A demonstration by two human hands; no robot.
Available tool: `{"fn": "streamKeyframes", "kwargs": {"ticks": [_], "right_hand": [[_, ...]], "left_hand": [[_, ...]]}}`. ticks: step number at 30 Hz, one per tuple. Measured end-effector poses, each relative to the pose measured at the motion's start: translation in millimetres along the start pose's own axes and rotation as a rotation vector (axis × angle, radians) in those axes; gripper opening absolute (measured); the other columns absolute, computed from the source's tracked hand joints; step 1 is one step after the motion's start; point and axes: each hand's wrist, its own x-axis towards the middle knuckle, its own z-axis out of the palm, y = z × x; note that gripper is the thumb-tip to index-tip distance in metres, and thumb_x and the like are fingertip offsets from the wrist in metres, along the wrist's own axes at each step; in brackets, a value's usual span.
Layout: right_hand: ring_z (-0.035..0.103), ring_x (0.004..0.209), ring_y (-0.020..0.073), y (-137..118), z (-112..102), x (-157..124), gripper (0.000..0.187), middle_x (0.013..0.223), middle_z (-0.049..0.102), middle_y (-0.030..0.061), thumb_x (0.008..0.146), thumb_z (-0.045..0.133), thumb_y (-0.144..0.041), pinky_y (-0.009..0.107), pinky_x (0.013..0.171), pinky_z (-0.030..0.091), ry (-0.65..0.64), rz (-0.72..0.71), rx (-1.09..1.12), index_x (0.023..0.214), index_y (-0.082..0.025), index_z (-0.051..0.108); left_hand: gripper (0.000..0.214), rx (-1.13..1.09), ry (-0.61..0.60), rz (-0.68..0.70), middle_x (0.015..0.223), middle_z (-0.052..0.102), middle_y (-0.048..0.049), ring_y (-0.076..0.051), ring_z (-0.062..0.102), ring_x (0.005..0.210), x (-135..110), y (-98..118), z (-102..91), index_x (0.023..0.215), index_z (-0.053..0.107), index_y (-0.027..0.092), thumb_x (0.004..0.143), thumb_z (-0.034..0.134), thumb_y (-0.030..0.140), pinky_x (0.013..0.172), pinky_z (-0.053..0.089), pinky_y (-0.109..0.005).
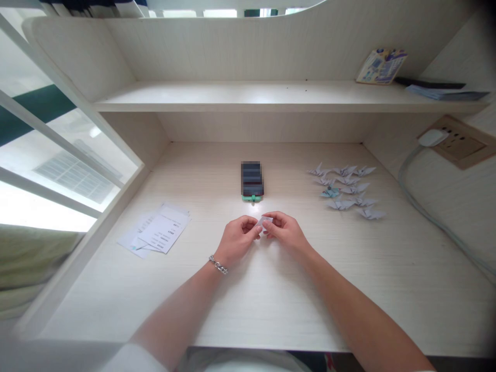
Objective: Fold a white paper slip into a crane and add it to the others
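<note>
Between my two hands, over the middle of the desk, is a small folded piece of white paper (265, 221). My left hand (242, 235) pinches its left side between thumb and fingers; a chain bracelet (218, 264) circles that wrist. My right hand (284, 230) grips the paper's right side, thumb in front and fingers behind. The paper's lower part is partly hidden by my thumbs. Off to the right, several folded paper cranes (351, 189) stand in loose rows, mostly white. One crane (330, 191) is light blue.
A phone (252, 178) with a green edge lies just beyond my hands. Printed paper sheets (165, 227) lie at the left. A shelf (232, 95) runs across the back, bearing a small box (382, 66). At the right wall, a cable (430, 219) hangs from a plugged-in charger (433, 137).
</note>
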Motion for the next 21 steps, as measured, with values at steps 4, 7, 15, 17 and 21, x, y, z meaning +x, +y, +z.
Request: {"fn": "streamKeyframes", "kwargs": {"ticks": [4,7,15,17,21], "right_hand": [[0.060,0.064,0.0163,1.2,1.8,0.8,0.026,0.072,0.065,0.0037,0.066,0.070,-0.035,0.030,0.060,0.049,-0.043,-0.013,0.034,0.083,-0.016,0.063],[0.060,0.067,0.0171,1.7,1.3,1.1,0.024,0.073,0.065,0.0035,0.066,0.069,-0.033,0.031,0.063,0.049,-0.023,-0.050,0.029,0.082,-0.016,0.064],[0.060,0.067,0.0159,2.1,1.5,1.5,0.021,0.073,0.065,0.0031,0.066,0.070,-0.029,0.030,0.064,0.048,-0.002,-0.102,0.039,0.081,-0.016,0.061],[0.060,0.067,0.0156,2.2,2.8,1.2,0.022,0.073,0.064,0.0027,0.066,0.070,-0.028,0.030,0.063,0.048,0.013,-0.113,0.048,0.082,-0.017,0.059],[0.060,0.065,0.0160,1.5,4.7,0.5,0.030,0.071,0.064,0.0020,0.063,0.072,-0.030,0.031,0.062,0.048,0.058,-0.074,0.110,0.086,-0.018,0.058]], "left_hand": [[0.027,-0.091,0.070,-0.014,0.081,0.066,-0.0078,-0.015,0.063,0.066,2.5,-2.0,0.3,0.086,0.061,0.012,0.074,0.062,0.036,0.062,0.050,-0.027],[0.026,-0.126,0.040,-0.014,0.083,0.066,-0.0084,-0.015,0.063,0.069,2.2,-2.2,1.5,0.087,0.061,0.012,0.073,0.064,0.034,0.065,0.051,-0.028],[0.022,-0.104,-0.032,0.018,0.086,0.066,-0.0092,-0.016,0.063,0.076,-0.5,-0.5,3.2,0.091,0.061,0.012,0.076,0.061,0.028,0.071,0.051,-0.029],[0.022,-0.101,-0.026,0.033,0.085,0.065,-0.0089,-0.016,0.062,0.076,-0.5,0.4,3.5,0.091,0.061,0.012,0.076,0.061,0.028,0.071,0.051,-0.029],[0.025,-0.148,0.013,0.017,0.085,0.066,-0.0096,-0.016,0.063,0.072,0.8,1.5,3.7,0.091,0.061,0.011,0.073,0.064,0.029,0.068,0.052,-0.029]]}}
